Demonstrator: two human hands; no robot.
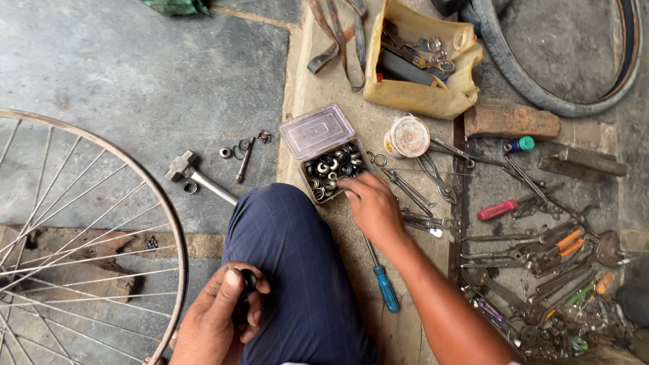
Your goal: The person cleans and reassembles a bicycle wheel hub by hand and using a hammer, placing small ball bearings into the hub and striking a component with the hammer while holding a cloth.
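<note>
Knee: blue-trousered knee (pixel 291 263) rises closest to the lens, splitting the two hands apart.
Left hand: left hand (pixel 220 318) sits low beside the knee, fingers curled and pinched around a small dark round part (pixel 247 280), thumb pressed over its top.
Right hand: right hand (pixel 372 206) reaches forward past the knee, fingertips bunched together and dipping at the near corner of the small plastic box (pixel 334 169); whether a piece is already caught between them I cannot tell.
Box: sits on the concrete just ahead of the right hand, its clear lid (pixel 316 130) flipped open away from the person, and it is filled with small ring-shaped metal bearings or nuts.
Direction: box lies up and slightly left of the right hand, touching its fingertips; the left hand is well apart from it, on the far side of the knee. The box's long side runs slantwise, away from the person and to the left.
Nearby on the floor: blue-handled screwdriver (pixel 385 284) lying under the right forearm, pliers (pixel 433 172) and spanners just beside the hand, a round tub (pixel 407 136) next to the box.
Further left: hammer (pixel 193 176) and loose washers on the grey slab, then the spoked bicycle wheel (pixel 88 230).
Further right: heap of hand tools (pixel 541 270), a yellow bag (pixel 422 64) of parts, a tyre (pixel 561 61).
</note>
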